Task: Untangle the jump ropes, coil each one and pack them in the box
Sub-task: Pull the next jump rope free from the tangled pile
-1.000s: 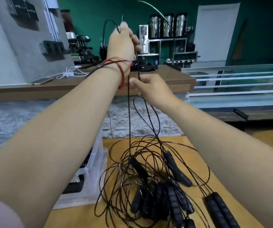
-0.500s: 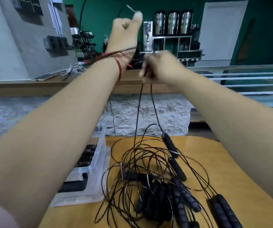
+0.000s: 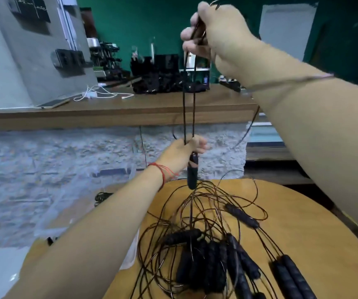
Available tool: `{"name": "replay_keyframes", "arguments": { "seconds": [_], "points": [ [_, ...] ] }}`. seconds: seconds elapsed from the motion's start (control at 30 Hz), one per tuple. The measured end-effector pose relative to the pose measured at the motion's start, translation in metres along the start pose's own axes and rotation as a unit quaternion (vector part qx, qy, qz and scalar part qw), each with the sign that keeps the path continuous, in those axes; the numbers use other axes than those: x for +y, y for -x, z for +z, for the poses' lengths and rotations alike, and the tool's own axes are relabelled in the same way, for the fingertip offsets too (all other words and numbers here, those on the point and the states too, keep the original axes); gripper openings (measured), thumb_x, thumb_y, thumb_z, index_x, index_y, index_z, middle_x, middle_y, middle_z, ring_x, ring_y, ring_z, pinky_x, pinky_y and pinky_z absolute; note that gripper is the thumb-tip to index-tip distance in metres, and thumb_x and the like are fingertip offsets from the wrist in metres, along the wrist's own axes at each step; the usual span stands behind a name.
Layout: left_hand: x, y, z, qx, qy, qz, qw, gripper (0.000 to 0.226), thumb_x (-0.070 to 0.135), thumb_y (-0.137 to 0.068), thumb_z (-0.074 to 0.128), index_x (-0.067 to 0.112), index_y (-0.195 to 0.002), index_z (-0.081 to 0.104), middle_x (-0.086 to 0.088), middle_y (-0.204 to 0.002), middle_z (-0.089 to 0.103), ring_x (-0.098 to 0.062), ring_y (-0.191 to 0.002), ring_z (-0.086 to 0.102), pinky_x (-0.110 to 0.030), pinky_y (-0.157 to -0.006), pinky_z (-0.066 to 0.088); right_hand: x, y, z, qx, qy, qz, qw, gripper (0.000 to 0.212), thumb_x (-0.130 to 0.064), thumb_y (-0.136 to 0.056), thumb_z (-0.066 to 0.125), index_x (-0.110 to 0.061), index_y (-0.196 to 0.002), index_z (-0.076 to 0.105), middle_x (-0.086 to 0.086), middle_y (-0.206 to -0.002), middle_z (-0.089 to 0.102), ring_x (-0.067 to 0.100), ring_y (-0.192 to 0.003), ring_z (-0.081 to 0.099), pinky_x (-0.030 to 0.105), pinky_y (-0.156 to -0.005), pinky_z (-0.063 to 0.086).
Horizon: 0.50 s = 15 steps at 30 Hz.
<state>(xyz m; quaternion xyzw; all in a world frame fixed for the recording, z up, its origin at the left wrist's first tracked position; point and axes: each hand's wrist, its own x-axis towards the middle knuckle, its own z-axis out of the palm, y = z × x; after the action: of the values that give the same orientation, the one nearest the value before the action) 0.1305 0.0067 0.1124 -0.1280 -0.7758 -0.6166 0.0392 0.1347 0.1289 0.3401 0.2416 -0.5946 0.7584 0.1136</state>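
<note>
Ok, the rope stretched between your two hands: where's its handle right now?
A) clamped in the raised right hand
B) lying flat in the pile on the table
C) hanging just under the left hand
C: the black handle hangs upright just below the left hand, which grips the rope; its two strands run up to the right hand.

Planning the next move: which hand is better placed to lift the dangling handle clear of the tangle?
Probably left: the left hand grips the cords right above the handle; the right hand holds them high up.
</note>
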Motion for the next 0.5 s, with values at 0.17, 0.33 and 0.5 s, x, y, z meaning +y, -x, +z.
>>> {"name": "replay_keyframes", "arguments": {
  "seconds": [0.17, 0.33, 0.5],
  "points": [
    [0.010, 0.000, -0.008, 0.109, -0.083, 0.046, 0.989, 0.054, 0.039, -0.113, 0.033, 0.012, -0.076, 0.062, 0.004, -0.067, 0.068, -0.007, -0.063, 0.064, -0.024, -0.046, 0.048, 0.026, 0.009, -0.033, 0.055, -0.004, 0.042, 0.998, 0.020, -0.016, -0.110, 0.046, -0.004, -0.097, 0.056, 0.014, -0.090, 0.063, 0.022, -0.070, 0.063, 0.033, -0.070, 0.059],
    [0.062, -0.008, -0.019, 0.186, 0.051, 0.064, 0.979, 0.043, 0.028, -0.116, 0.029, 0.015, -0.080, 0.050, -0.001, -0.064, 0.057, -0.004, -0.047, 0.056, -0.020, -0.041, 0.037, 0.089, 0.034, -0.071, 0.007, 0.137, 0.097, 0.986, 0.007, -0.016, -0.106, 0.055, -0.011, -0.103, 0.060, 0.002, -0.096, 0.063, 0.014, -0.080, 0.060, 0.034, -0.072, 0.056],
    [0.092, -0.022, -0.033, 0.204, 0.162, 0.043, 0.965, 0.039, 0.034, -0.114, 0.033, 0.022, -0.079, 0.046, 0.008, -0.058, 0.055, -0.006, -0.055, 0.058, -0.020, -0.044, 0.039, 0.142, 0.071, -0.080, -0.033, 0.159, 0.100, 0.982, 0.007, -0.027, -0.105, 0.063, -0.030, -0.099, 0.064, -0.001, -0.109, 0.069, 0.022, -0.099, 0.073, 0.039, -0.080, 0.059]
  ]
}}
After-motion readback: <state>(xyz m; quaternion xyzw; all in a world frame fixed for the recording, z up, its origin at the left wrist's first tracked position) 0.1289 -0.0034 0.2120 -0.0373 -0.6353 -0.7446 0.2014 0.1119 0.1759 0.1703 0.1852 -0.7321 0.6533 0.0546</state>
